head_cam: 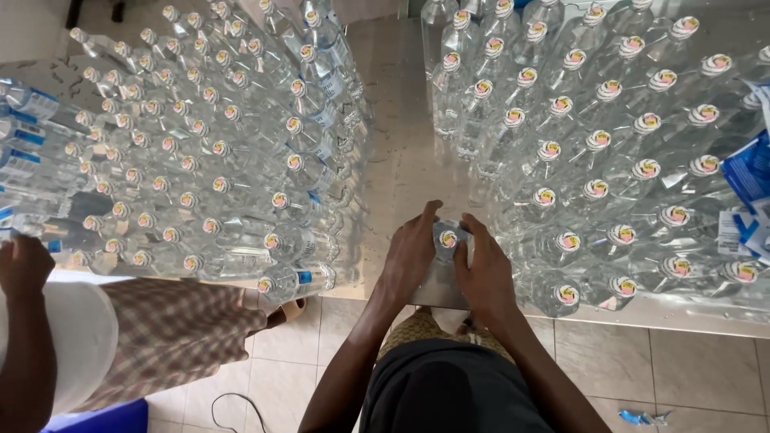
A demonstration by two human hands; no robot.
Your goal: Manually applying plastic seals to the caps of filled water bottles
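I see both hands wrapped around one clear bottle (447,244) at the table's (401,168) near edge — left hand (411,252) and right hand (484,273) gripping its sides. Beyond — packed rows of capped bottles (609,144) either side.

Tabletop (401,152): bare metal sheet, dull and reflective. Left block of clear capped bottles (184,152), upright, packed close (some with blue labels). Right block of bottles (609,144), likewise packed. Bare strip runs between the blocks.
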